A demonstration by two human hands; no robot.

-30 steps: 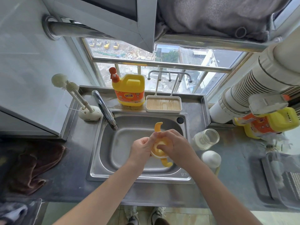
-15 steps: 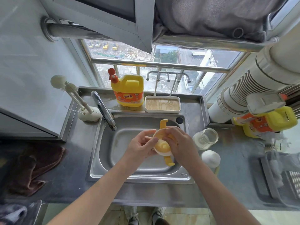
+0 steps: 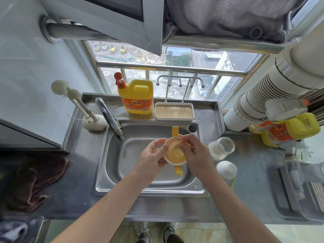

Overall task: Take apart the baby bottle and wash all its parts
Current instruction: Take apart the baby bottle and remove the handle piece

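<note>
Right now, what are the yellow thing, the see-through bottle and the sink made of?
Yellow handled ring: probably plastic, smooth and matte, evenly coloured with moulded handles. Clear bottle: glass or clear plastic, I can't tell; its walls are see-through. Sink: looks like stainless steel, grey, brushed, with soft reflections.
</note>
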